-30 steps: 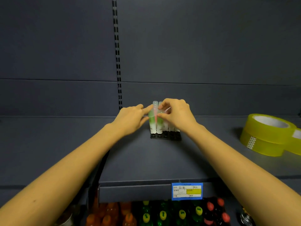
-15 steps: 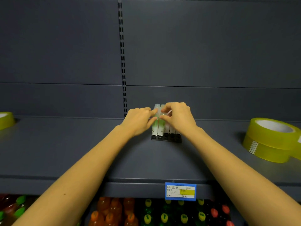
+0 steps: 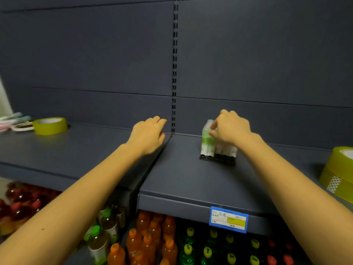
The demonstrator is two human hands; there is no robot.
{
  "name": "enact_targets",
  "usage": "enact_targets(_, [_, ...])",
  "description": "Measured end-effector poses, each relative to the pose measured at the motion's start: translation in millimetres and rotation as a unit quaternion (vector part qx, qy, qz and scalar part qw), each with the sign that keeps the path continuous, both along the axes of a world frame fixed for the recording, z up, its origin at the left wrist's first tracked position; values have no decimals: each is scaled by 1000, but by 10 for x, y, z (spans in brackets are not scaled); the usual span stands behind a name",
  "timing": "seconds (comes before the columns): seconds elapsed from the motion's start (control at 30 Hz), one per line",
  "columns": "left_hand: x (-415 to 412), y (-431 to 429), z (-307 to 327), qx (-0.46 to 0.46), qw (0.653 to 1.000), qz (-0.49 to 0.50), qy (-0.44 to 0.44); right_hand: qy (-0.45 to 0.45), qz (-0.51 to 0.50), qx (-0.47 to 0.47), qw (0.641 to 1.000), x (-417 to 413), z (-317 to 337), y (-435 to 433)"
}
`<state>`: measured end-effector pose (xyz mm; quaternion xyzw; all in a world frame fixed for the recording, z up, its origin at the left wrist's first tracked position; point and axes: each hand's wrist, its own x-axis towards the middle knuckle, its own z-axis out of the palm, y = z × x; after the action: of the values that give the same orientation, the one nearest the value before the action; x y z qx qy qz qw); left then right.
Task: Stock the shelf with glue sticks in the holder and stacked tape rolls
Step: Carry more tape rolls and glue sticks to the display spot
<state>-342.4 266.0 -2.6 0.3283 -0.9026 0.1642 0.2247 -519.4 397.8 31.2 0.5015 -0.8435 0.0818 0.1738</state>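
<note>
- The right hand [image 3: 230,129] has its fingers curled over the tops of the glue sticks [image 3: 207,139], pinching the leftmost ones. It has stayed on them through the last second.
- Directly under that hand the sticks stand upright, packed together in the black holder [image 3: 216,161], which sits flat on the shelf [image 3: 181,180].
- The left hand [image 3: 148,134] has let go. A second ago it pinched the same sticks from the other side. Now it is well to the left of the right hand, fingers relaxed and holding nothing, over the seam between two shelf boards.
- The holder looks filled and settled, so the glue-stick part of the task seems close to finished. The freed hand appears headed left for more stock.
- Far out beyond the left hand lies a single yellow tape roll [image 3: 50,125]. Past it are pale stick-like items [image 3: 13,118], too blurred to name.
- To the right of the right hand, at the frame edge, the stacked tape rolls [image 3: 338,175] already sit two high.
- Below both arms are a blue price label [image 3: 228,219] and rows of bottles [image 3: 150,243].
</note>
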Motion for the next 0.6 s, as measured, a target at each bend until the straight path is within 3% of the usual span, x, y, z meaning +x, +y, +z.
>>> enact_targets(0.1, [458,-61,0,19,998,55,1,65,7,-18,998,215,70,-93])
enact_targets(0.2, [959,-174,-20,34,994,108,0,44,102,-91,990,608,51,-278])
enact_targets(0.37, [1831,-358,-25,57,979,193,5,-31,238,-25,970,1425,0,-728])
enact_targets(0.6, [3130,-808,-65,84,959,272,8,-86,289,33,953,2447,-90,-1509])
